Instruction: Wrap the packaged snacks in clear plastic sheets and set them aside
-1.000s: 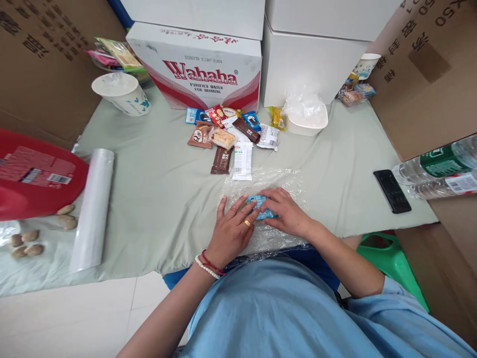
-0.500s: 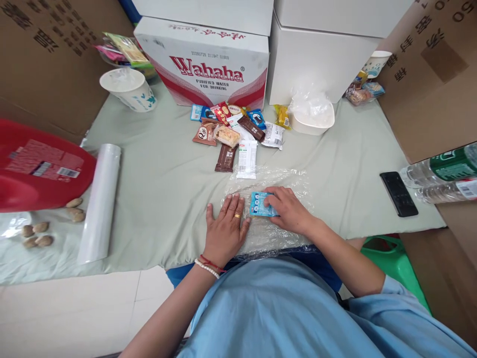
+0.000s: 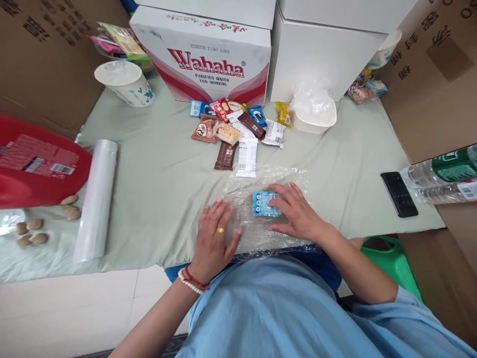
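A small light-blue packet (image 3: pixel 261 204) lies on a crinkled sheet of clear plastic wrap (image 3: pixel 257 233) in front of me. My right hand (image 3: pixel 296 211) is open at the packet's right end, fingers spread, the index fingertip over its edge; whether it touches I cannot tell. My left hand (image 3: pixel 214 236), with a gold ring, is open with fingers stretched out, left of the packet and by the wrap's left edge. Beyond the wrap is a pile of wrapped snacks, among them a white packet (image 3: pixel 246 157), a brown bar (image 3: pixel 225 156) and a clear-wrapped pastry (image 3: pixel 226 133).
A roll of plastic film (image 3: pixel 96 199), a red jug (image 3: pixel 40 164) and several walnuts (image 3: pixel 35 224) are at left. A paper cup (image 3: pixel 126 84), a Wahaha box (image 3: pixel 208 59) and a white bowl (image 3: pixel 315 119) stand behind. A phone (image 3: pixel 399 194) and bottles (image 3: pixel 443 169) lie at right.
My left hand has moved left, away from the packet. My right hand has opened and drawn slightly right, leaving the packet on the wrap. The view has shifted a little.
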`<state>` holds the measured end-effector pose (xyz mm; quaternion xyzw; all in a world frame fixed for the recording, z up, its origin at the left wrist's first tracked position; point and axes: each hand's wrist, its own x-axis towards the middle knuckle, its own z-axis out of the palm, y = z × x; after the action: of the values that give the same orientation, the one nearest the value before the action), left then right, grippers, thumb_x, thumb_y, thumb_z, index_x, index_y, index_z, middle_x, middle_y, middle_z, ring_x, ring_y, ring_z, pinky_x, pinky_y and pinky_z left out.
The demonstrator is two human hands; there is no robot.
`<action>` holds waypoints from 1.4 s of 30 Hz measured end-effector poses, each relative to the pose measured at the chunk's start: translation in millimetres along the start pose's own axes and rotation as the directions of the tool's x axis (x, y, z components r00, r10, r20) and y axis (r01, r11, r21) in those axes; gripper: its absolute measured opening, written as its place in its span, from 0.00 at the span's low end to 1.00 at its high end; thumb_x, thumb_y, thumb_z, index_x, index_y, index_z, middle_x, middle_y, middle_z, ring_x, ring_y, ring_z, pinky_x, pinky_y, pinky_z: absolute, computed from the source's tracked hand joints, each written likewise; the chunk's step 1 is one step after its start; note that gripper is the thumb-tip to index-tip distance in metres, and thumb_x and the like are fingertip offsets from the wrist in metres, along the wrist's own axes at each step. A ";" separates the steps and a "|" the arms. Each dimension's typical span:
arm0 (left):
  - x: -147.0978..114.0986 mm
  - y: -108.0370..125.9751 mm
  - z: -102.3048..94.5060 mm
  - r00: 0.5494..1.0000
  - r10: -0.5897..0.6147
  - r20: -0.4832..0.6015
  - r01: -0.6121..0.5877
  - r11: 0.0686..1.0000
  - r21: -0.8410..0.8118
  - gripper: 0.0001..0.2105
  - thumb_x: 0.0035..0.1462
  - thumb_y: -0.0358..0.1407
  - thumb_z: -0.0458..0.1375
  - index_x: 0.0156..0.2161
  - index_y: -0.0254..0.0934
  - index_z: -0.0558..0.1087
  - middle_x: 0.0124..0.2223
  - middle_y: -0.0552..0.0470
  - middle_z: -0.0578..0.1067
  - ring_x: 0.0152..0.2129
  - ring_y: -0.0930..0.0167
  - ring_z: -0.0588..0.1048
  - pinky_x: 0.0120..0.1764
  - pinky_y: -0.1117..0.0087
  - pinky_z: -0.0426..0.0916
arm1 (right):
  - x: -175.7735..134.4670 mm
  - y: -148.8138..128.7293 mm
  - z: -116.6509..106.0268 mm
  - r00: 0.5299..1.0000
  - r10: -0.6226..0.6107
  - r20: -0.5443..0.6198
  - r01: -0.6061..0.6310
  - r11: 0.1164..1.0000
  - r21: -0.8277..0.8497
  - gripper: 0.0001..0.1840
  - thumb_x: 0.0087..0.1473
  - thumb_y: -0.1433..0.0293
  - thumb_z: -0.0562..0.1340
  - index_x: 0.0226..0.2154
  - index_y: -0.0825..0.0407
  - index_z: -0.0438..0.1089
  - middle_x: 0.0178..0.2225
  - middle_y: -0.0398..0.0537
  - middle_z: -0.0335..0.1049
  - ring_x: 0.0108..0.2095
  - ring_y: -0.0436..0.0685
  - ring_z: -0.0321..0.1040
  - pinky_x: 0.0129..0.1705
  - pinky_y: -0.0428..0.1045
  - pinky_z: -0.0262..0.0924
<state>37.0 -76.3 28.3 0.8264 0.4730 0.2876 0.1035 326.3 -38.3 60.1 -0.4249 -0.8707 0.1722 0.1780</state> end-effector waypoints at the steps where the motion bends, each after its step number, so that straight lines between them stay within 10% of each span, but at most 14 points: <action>1: -5.9 -2.2 -7.0 0.996 0.088 0.021 -0.086 0.995 -0.059 0.31 0.69 0.37 0.58 0.72 0.39 0.54 0.68 0.34 0.68 0.71 0.55 0.61 0.69 0.45 0.61 | -6.5 -2.7 -5.4 1.000 0.000 -0.024 0.001 1.000 0.024 0.21 0.63 0.56 0.68 0.53 0.48 0.68 0.66 0.64 0.63 0.66 0.71 0.62 0.69 0.75 0.48; 5: -32.8 -16.7 -23.5 0.917 0.355 0.184 -0.328 0.931 -0.159 0.27 0.68 0.41 0.61 0.66 0.34 0.61 0.67 0.30 0.68 0.69 0.55 0.64 0.64 0.51 0.71 | -48.7 -8.7 -15.7 0.999 -0.017 0.036 0.010 0.987 0.162 0.10 0.67 0.62 0.63 0.48 0.46 0.71 0.52 0.56 0.75 0.53 0.65 0.72 0.55 0.64 0.69; 12: -42.2 -29.2 -16.2 0.935 0.273 0.227 -0.244 0.959 -0.147 0.08 0.68 0.28 0.58 0.49 0.38 0.74 0.61 0.39 0.76 0.65 0.59 0.70 0.63 0.53 0.72 | -109.2 1.1 5.2 0.988 0.041 0.146 -0.054 0.995 0.085 0.12 0.67 0.71 0.61 0.51 0.46 0.73 0.60 0.56 0.72 0.60 0.66 0.68 0.60 0.67 0.70; 26: 49.2 -47.9 -43.3 0.965 -0.091 0.245 0.187 0.895 -0.405 0.09 0.68 0.44 0.58 0.41 0.42 0.76 0.45 0.51 0.82 0.47 0.65 0.80 0.53 0.62 0.74 | -35.3 27.9 -52.7 0.985 0.172 0.015 -0.165 0.916 0.365 0.10 0.69 0.63 0.60 0.40 0.49 0.76 0.33 0.46 0.73 0.34 0.52 0.70 0.38 0.47 0.64; 33: 79.5 -62.5 -2.2 0.921 -0.332 0.203 0.379 0.883 -0.275 0.14 0.61 0.46 0.57 0.39 0.38 0.77 0.44 0.45 0.80 0.46 0.60 0.77 0.55 0.55 0.71 | -15.0 53.1 -26.3 0.805 0.582 0.113 -0.562 0.689 0.458 0.20 0.61 0.51 0.61 0.33 0.51 0.74 0.26 0.41 0.69 0.26 0.51 0.62 0.30 0.47 0.55; 38: 78.1 -55.1 -12.7 0.870 -0.430 -0.240 0.429 0.901 -0.062 0.13 0.60 0.41 0.59 0.47 0.36 0.77 0.51 0.39 0.76 0.52 0.54 0.73 0.57 0.49 0.67 | -20.8 58.8 -13.5 0.729 0.678 0.093 -0.670 0.680 0.298 0.16 0.61 0.56 0.59 0.37 0.50 0.74 0.28 0.43 0.72 0.28 0.54 0.65 0.33 0.49 0.58; 42: 67.0 -9.2 -42.4 0.832 -0.125 -0.541 0.216 0.970 0.108 0.09 0.62 0.30 0.61 0.47 0.39 0.77 0.45 0.43 0.77 0.46 0.58 0.75 0.52 0.53 0.68 | -14.4 62.2 -31.7 0.795 0.599 -0.100 -0.598 0.800 0.039 0.14 0.62 0.62 0.59 0.43 0.51 0.76 0.39 0.52 0.77 0.40 0.62 0.71 0.42 0.54 0.63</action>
<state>32.0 -19.3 84.0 0.6748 0.5773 0.4538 -0.0742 391.3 -9.1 57.5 -0.6863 -0.6805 0.1988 0.1622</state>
